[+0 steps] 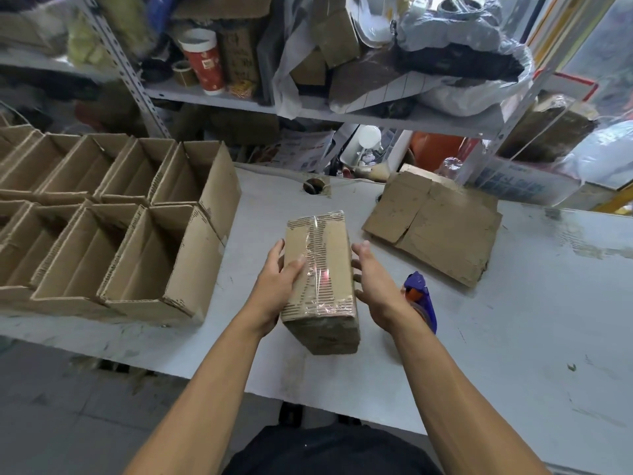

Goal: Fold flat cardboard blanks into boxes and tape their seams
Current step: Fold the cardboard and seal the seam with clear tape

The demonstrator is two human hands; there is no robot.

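Bare forearms reach from a dark shirt toward a taped box at the middle of a grey table. The left hand holds the box's left side, thumb laid across the top and fingers curled round the far edge. The right hand hovers just beside the right side, fingers relaxed and spread — whether it touches the cardboard cannot be told. Clear tape runs along the top seam and across both ends. A purple tape dispenser lies on the table just behind the right wrist. Flat blanks are stacked to the right, well apart from the box — on the left, open boxes stand in two rows, mouths up. Cluttered shelves rise behind the table.
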